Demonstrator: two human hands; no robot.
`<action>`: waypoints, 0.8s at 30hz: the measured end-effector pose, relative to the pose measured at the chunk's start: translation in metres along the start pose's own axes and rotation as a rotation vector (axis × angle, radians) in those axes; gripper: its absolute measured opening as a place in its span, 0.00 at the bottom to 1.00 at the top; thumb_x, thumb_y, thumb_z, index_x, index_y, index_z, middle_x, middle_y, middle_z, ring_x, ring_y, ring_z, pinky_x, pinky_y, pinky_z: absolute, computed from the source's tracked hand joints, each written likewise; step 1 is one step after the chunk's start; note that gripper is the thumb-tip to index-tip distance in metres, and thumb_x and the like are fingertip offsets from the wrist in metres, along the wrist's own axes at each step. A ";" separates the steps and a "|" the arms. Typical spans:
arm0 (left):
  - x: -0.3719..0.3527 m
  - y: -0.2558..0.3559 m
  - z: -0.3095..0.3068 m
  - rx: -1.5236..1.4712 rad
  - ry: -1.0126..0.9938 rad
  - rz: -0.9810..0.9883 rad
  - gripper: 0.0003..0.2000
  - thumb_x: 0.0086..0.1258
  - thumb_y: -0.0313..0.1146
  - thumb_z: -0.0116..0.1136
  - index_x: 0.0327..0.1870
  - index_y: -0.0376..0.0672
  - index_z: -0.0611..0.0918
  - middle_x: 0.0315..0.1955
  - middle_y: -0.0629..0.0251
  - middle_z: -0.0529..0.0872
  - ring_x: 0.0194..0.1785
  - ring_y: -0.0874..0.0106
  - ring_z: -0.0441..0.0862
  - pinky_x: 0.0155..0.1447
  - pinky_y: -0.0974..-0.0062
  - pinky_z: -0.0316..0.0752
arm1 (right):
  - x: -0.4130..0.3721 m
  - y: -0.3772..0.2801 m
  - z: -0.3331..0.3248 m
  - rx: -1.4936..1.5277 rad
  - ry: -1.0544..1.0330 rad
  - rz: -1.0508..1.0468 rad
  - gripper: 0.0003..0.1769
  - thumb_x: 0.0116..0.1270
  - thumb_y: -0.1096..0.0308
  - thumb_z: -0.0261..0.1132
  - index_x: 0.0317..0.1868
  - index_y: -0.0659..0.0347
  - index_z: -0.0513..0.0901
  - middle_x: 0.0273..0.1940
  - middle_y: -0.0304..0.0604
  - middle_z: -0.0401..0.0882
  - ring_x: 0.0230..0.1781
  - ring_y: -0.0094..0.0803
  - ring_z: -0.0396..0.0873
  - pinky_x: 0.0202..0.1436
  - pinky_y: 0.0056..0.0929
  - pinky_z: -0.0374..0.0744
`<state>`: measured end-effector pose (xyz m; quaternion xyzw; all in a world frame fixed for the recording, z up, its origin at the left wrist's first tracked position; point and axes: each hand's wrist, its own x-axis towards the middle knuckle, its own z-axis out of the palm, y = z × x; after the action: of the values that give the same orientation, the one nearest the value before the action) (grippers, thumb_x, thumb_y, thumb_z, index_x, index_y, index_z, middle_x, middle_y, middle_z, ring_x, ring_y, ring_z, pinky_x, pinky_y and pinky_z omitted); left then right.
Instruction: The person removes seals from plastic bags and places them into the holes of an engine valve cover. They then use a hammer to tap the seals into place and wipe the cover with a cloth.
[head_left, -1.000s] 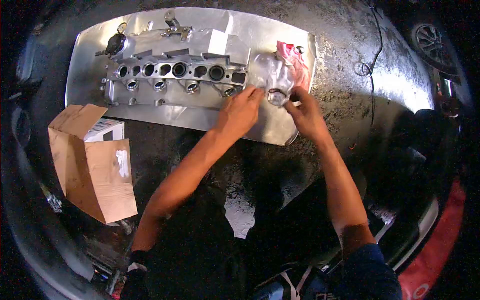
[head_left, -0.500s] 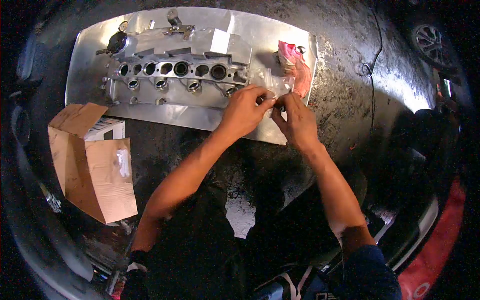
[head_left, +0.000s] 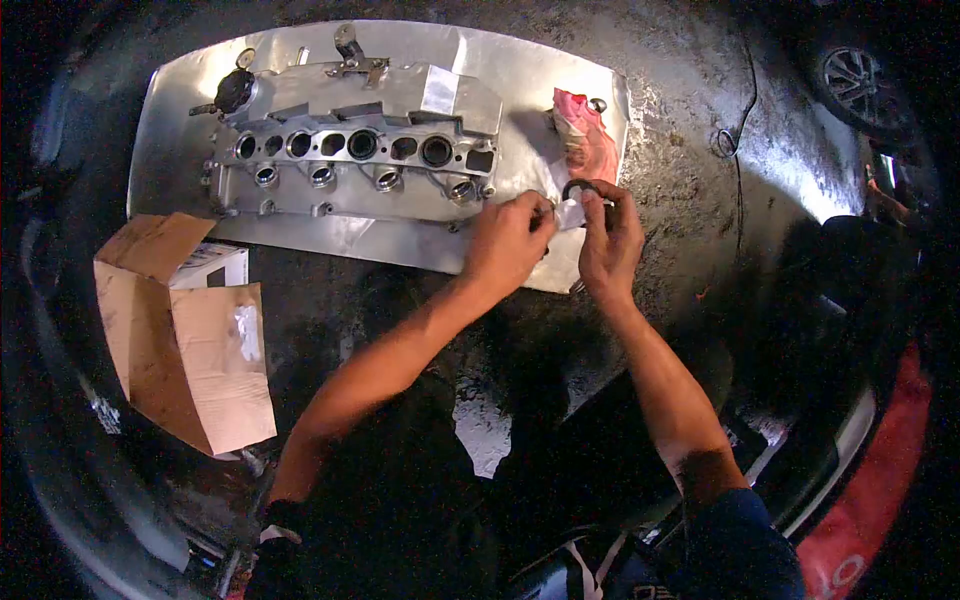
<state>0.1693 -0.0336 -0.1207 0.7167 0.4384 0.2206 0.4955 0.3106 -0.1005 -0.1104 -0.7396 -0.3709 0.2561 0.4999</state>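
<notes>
My right hand [head_left: 612,243] is closed, holding a black rubber ring [head_left: 577,186] and a small whitish, see-through plastic bag [head_left: 570,214] between thumb and fingers. Just left of the bag, my left hand [head_left: 508,242] has its fingertips pinched together. What sits in that pinch is hidden. Both hands are over the right front part of a shiny metal sheet [head_left: 390,244]. On this sheet lies an aluminium engine valve cover [head_left: 300,185], with a row of round ports and a black cap [head_left: 235,90] at its left end.
A red rag [head_left: 588,140] lies on the sheet's right side. At the left stands an open cardboard box [head_left: 215,370] with a white printed box [head_left: 225,265] in it. A cable [head_left: 748,110] runs along the stained floor, and a car wheel [head_left: 858,88] is at upper right.
My hands have drawn slightly apart. The black ring now shows above my right fingers, and the clear plastic that was spread out beyond my hands is bunched between them.
</notes>
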 end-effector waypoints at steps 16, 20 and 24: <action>0.003 0.013 -0.026 -0.043 -0.032 0.105 0.39 0.74 0.52 0.66 0.81 0.43 0.65 0.66 0.48 0.73 0.59 0.47 0.82 0.66 0.55 0.78 | 0.046 0.011 -0.017 0.165 -0.042 0.359 0.15 0.82 0.62 0.63 0.58 0.63 0.82 0.49 0.41 0.85 0.46 0.29 0.82 0.48 0.29 0.80; -0.001 0.005 -0.040 -0.410 -0.099 0.086 0.27 0.74 0.38 0.68 0.73 0.47 0.78 0.62 0.54 0.79 0.58 0.58 0.84 0.62 0.60 0.81 | 0.026 -0.007 0.004 0.082 -0.352 0.095 0.11 0.80 0.69 0.65 0.55 0.66 0.85 0.44 0.39 0.86 0.34 0.21 0.79 0.36 0.22 0.76; -0.009 -0.013 -0.052 -0.432 -0.084 0.161 0.23 0.72 0.34 0.69 0.67 0.45 0.83 0.59 0.56 0.82 0.60 0.62 0.83 0.62 0.63 0.81 | 0.017 -0.005 0.012 0.179 -0.516 0.282 0.13 0.80 0.68 0.64 0.57 0.67 0.84 0.44 0.39 0.86 0.35 0.22 0.80 0.37 0.23 0.78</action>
<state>0.1209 -0.0126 -0.1102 0.6354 0.3015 0.3182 0.6357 0.3099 -0.0789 -0.1101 -0.6474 -0.3551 0.5339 0.4119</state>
